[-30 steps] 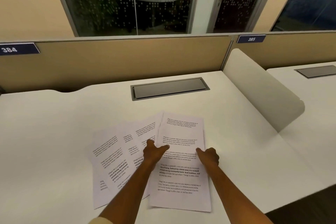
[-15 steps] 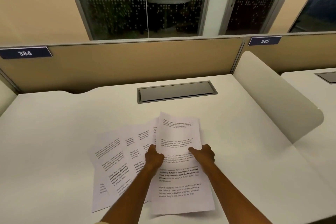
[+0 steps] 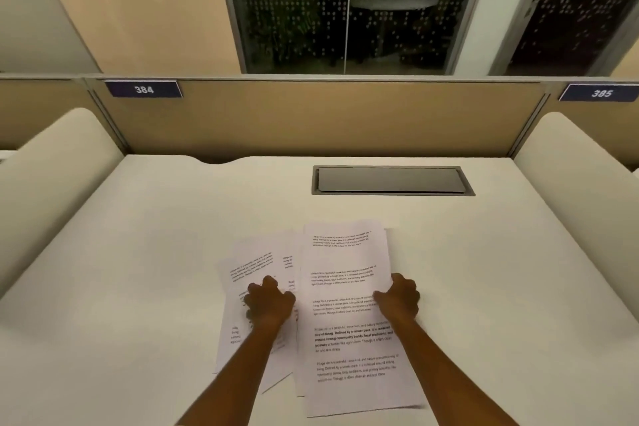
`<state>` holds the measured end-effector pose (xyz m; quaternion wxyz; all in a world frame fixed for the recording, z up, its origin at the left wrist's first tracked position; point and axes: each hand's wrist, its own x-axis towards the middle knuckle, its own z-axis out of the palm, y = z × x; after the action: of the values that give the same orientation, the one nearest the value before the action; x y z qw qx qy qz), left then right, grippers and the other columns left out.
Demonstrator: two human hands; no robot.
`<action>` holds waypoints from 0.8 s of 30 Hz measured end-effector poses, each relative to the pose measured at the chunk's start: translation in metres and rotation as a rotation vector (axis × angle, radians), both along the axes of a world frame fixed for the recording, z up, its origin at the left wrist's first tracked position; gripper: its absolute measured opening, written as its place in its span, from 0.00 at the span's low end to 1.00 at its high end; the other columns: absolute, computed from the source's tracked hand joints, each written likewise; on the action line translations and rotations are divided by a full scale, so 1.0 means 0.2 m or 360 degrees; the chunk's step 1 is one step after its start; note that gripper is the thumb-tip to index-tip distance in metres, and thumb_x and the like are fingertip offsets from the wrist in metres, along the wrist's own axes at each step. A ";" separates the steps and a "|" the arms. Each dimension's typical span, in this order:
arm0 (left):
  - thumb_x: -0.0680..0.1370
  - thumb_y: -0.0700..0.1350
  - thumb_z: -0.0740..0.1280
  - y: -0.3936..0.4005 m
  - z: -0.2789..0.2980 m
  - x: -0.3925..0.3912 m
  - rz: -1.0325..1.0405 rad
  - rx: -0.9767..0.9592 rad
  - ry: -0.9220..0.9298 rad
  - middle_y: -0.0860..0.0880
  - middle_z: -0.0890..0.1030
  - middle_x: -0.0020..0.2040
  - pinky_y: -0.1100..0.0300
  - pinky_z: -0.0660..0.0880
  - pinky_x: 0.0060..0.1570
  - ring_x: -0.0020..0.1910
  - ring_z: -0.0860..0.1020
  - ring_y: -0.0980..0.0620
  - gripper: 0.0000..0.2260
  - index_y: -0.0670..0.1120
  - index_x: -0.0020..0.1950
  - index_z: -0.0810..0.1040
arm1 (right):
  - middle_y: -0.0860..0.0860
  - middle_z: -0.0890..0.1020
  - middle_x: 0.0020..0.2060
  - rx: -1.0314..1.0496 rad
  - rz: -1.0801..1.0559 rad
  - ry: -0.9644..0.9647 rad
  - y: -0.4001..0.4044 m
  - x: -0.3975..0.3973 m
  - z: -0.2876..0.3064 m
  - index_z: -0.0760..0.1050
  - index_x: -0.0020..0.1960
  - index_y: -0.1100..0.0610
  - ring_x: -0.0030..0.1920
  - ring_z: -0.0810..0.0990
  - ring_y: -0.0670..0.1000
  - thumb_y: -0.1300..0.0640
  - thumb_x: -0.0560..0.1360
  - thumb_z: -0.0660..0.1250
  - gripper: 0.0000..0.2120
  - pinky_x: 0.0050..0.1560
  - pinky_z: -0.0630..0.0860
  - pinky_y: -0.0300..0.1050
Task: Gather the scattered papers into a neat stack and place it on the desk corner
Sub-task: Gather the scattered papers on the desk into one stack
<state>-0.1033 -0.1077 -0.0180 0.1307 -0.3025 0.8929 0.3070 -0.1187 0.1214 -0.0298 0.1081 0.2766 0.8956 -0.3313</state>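
From the head camera we look down on a pale surface [image 3: 138, 270] with the papers [image 3: 345, 287] lying near its front edge, roughly in the middle. They are printed sheets, still fanned: one upright sheet on top at the right, and several tilted ones spreading out to the left from beneath it.

Our left hand [image 3: 269, 304] rests on the tilted sheets with its fingers curled and pressed down on the paper; we cannot tell whether it pinches a sheet or only pushes on it. Our right hand [image 3: 399, 297] sits at the right edge of the top sheet, thumb lying on the printed face and the other fingers bent at the edge, so it seems to grip that edge, though the underside is hidden from us. Both forearms reach in from the bottom of the view and cover part of the lower sheets.

Beyond the papers, well apart from them, a grey cable hatch [image 3: 392, 180] is set flush into the surface. A tan partition [image 3: 311, 117] closes the back, carrying a dark label reading 384 [image 3: 143, 89] at the left and another reading 385 [image 3: 600, 93] at the right. Rounded cream side dividers [image 3: 52, 162] stand at either side of the surface. Behind the partition we see a dotted glass wall [image 3: 345, 17].
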 end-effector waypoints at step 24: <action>0.73 0.58 0.69 -0.08 -0.03 0.04 0.0380 0.0210 0.0169 0.38 0.71 0.63 0.42 0.68 0.63 0.63 0.71 0.36 0.30 0.44 0.67 0.63 | 0.57 0.70 0.62 0.0304 0.0335 -0.0111 -0.19 0.00 0.01 0.67 0.69 0.48 0.61 0.72 0.59 0.30 0.70 0.60 0.34 0.62 0.71 0.53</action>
<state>-0.0962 -0.1241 -0.0236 0.0654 -0.3808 0.8340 0.3939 -0.1191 0.0827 -0.0278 0.1465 0.2016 0.9428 -0.2216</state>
